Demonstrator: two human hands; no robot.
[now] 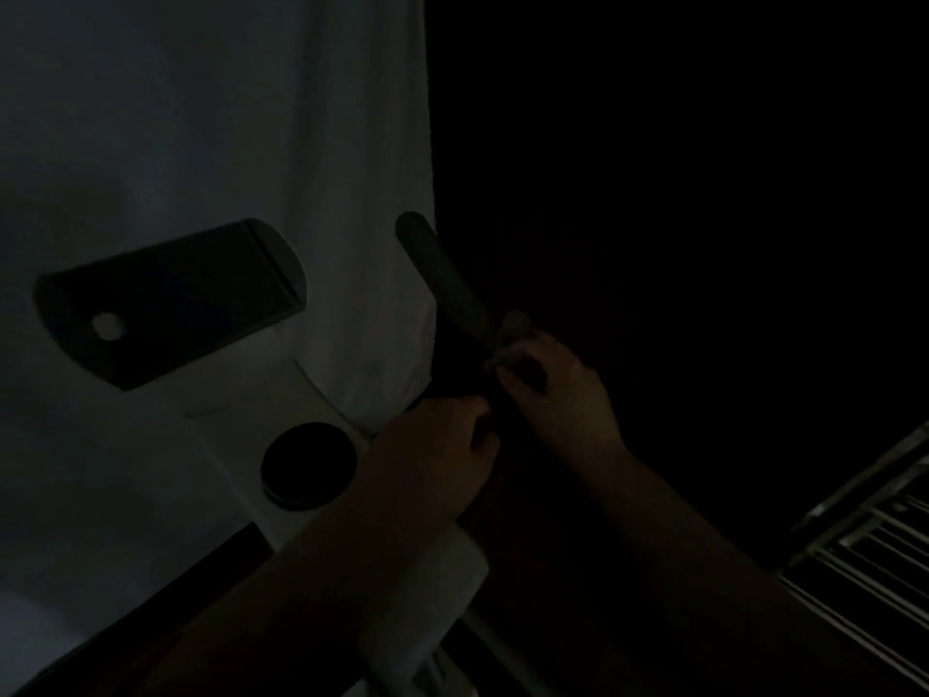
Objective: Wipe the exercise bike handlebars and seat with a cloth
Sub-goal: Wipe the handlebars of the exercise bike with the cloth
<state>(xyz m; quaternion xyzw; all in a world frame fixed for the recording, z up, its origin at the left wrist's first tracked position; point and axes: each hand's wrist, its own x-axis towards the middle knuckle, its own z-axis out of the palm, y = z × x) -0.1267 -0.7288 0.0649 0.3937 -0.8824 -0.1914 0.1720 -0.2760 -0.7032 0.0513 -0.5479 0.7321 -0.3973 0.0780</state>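
The scene is very dark. A dark handlebar grip [442,274] of the exercise bike slants up to the left from the middle of the view. My right hand [558,389] holds a small pale cloth [510,339] bunched against the lower part of that grip. Just below and to the left, my left hand [437,445] curls its fingers around the dark bar. The bike's black console [166,304], with a pale round button, sits to the left. A round black knob [309,465] is on the white frame [427,586]. The seat is out of sight.
A pale curtain or sheet [226,118] hangs behind the bike on the left. The right half of the view is almost black. A metal rack with thin bars [874,545] stands at the lower right, close to my right forearm.
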